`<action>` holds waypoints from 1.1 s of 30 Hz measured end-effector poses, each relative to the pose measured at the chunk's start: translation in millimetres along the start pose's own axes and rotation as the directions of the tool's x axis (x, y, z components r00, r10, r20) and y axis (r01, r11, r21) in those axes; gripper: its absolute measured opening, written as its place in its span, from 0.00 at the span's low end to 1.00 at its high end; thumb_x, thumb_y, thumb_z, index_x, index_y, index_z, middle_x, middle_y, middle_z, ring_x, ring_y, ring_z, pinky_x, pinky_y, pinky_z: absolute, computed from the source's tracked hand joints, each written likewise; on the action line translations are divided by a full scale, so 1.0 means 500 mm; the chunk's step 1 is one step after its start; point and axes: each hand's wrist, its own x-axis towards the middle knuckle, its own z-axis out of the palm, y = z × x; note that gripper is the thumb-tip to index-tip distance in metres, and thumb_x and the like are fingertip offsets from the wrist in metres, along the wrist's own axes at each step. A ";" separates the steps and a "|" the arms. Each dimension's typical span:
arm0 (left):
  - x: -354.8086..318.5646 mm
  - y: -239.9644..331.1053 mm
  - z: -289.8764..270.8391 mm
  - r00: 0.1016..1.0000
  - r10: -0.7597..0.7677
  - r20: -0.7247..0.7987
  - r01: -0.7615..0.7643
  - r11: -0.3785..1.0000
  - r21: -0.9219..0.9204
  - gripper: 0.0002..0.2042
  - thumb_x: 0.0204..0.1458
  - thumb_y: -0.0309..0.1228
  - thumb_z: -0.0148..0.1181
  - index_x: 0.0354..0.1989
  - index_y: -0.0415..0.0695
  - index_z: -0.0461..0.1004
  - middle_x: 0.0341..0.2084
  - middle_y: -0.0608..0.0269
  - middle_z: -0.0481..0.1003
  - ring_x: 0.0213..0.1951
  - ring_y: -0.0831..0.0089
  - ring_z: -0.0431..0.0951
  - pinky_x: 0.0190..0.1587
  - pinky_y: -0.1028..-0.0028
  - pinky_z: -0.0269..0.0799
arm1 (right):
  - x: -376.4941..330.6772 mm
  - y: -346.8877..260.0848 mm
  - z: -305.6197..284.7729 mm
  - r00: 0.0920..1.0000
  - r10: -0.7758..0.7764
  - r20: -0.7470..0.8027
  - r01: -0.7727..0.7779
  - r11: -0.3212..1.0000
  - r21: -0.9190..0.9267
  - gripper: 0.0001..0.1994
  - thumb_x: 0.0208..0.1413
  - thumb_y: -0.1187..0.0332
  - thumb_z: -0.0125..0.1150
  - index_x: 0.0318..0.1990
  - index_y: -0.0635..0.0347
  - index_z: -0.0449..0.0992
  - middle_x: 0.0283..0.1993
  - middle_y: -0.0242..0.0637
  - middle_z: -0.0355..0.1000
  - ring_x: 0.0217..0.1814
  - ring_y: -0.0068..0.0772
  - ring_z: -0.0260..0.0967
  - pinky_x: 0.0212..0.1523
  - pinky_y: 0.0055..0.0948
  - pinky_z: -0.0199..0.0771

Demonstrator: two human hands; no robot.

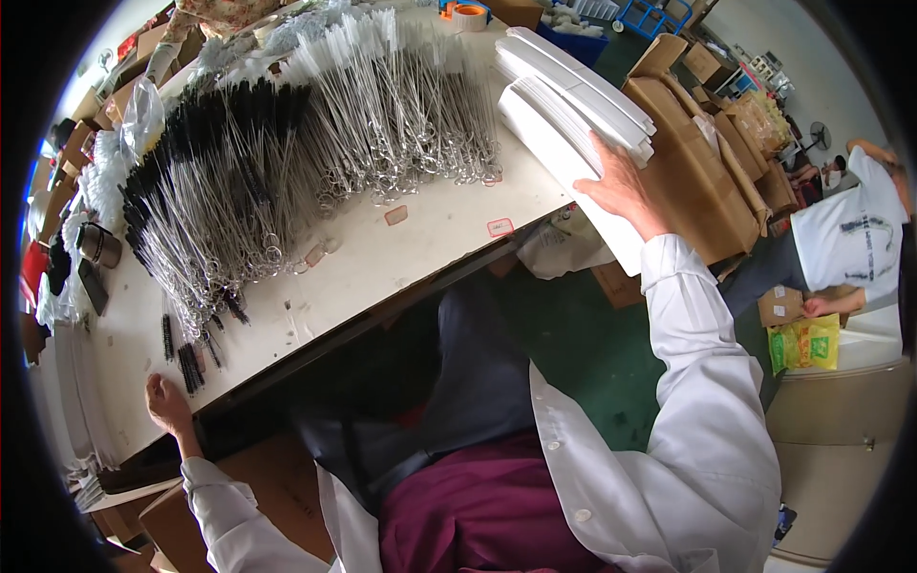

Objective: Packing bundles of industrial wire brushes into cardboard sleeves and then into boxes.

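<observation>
Two piles of wire-handled tube brushes with ring ends lie across the table [382, 258]: black-bristled brushes [224, 181] to the left, white-bristled brushes [387, 95] farther back. My right hand [623, 191] lies on a stack of white sheets [559, 138] at the table's right end, thumb spread from the fingers. Part of that stack hangs past the table edge. At the near left corner my left hand [169, 405] rests on the table, fingers curled in and nothing visible in them. Just beyond it are a few short black brushes [189, 368].
A large open cardboard box [693, 162] stands right of the sheets. An orange tape roll [469, 17] sits at the back. A dark cup [99, 244] and clear plastic bags [143, 116] line the left side. Another person [850, 229] is at the far right.
</observation>
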 end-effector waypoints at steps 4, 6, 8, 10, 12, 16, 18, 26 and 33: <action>0.001 0.012 -0.023 0.999 -0.043 0.009 0.042 0.998 0.044 0.16 0.60 0.31 0.58 0.54 0.41 0.80 0.50 0.51 0.82 0.53 0.55 0.82 0.58 0.61 0.74 | -0.001 -0.007 0.001 0.999 -0.022 -0.037 0.021 1.000 -0.016 0.52 0.49 0.54 0.70 0.80 0.50 0.48 0.74 0.68 0.53 0.79 0.63 0.51 0.79 0.45 0.53; 0.013 0.020 -0.048 0.885 0.332 -0.325 -0.297 0.942 0.155 0.15 0.60 0.29 0.59 0.55 0.44 0.79 0.55 0.52 0.79 0.57 0.54 0.79 0.61 0.58 0.72 | -0.008 -0.024 -0.013 1.000 -0.012 0.004 0.012 1.000 -0.015 0.52 0.50 0.52 0.69 0.81 0.49 0.47 0.77 0.73 0.48 0.81 0.66 0.46 0.80 0.46 0.49; 0.009 0.167 -0.101 0.846 0.398 -0.355 -0.384 0.916 0.111 0.15 0.59 0.25 0.61 0.55 0.43 0.79 0.57 0.53 0.78 0.59 0.55 0.77 0.63 0.58 0.72 | -0.011 -0.028 -0.017 1.000 -0.009 0.026 0.010 0.999 -0.031 0.50 0.52 0.52 0.69 0.81 0.49 0.47 0.76 0.74 0.49 0.81 0.67 0.47 0.80 0.46 0.50; -0.002 0.342 -0.162 0.831 0.472 -0.294 -0.498 0.867 -0.016 0.15 0.56 0.21 0.61 0.52 0.41 0.80 0.54 0.53 0.80 0.57 0.54 0.79 0.63 0.60 0.72 | -0.005 -0.016 0.002 0.999 -0.033 -0.019 0.032 0.998 -0.054 0.50 0.53 0.52 0.68 0.80 0.50 0.48 0.74 0.74 0.52 0.79 0.67 0.50 0.78 0.47 0.53; -0.036 0.508 -0.150 0.830 0.549 -0.103 -0.554 0.786 -0.276 0.15 0.51 0.17 0.63 0.49 0.40 0.80 0.53 0.52 0.81 0.55 0.52 0.80 0.63 0.61 0.72 | 0.001 -0.021 0.002 0.996 -0.056 -0.072 0.050 0.995 -0.083 0.50 0.53 0.51 0.67 0.80 0.50 0.48 0.72 0.73 0.56 0.78 0.68 0.52 0.77 0.47 0.56; -0.162 0.898 -0.064 0.333 0.941 0.051 -0.792 0.309 -0.527 0.14 0.47 0.21 0.69 0.44 0.37 0.79 0.52 0.47 0.79 0.57 0.47 0.77 0.64 0.51 0.70 | -0.010 -0.035 -0.024 1.000 -0.027 -0.005 0.026 0.993 -0.111 0.48 0.55 0.50 0.64 0.79 0.56 0.49 0.66 0.69 0.63 0.69 0.67 0.63 0.70 0.48 0.65; -0.190 1.028 -0.004 0.186 0.982 0.016 -0.773 0.156 -0.615 0.12 0.49 0.27 0.68 0.42 0.37 0.79 0.46 0.48 0.79 0.53 0.48 0.77 0.61 0.54 0.72 | -0.004 -0.042 -0.024 0.999 -0.050 0.013 0.051 0.992 -0.120 0.47 0.56 0.50 0.63 0.79 0.57 0.50 0.64 0.68 0.64 0.66 0.66 0.66 0.68 0.49 0.67; -0.286 1.313 0.223 -0.129 0.971 0.202 -0.904 -0.031 -0.426 0.20 0.64 0.44 0.56 0.47 0.37 0.78 0.52 0.52 0.77 0.62 0.58 0.72 0.70 0.59 0.59 | -0.014 -0.054 -0.014 0.990 -0.127 -0.059 0.114 0.977 -0.182 0.46 0.57 0.51 0.63 0.78 0.63 0.50 0.57 0.64 0.68 0.59 0.61 0.70 0.62 0.47 0.71; -0.264 1.359 0.262 -0.105 0.865 0.491 -0.929 0.091 -0.359 0.32 0.67 0.55 0.47 0.56 0.33 0.75 0.58 0.48 0.75 0.66 0.59 0.69 0.74 0.59 0.53 | -0.020 -0.055 -0.015 0.988 -0.138 -0.067 0.121 0.970 -0.210 0.47 0.58 0.50 0.64 0.78 0.66 0.49 0.54 0.60 0.69 0.57 0.56 0.71 0.60 0.45 0.72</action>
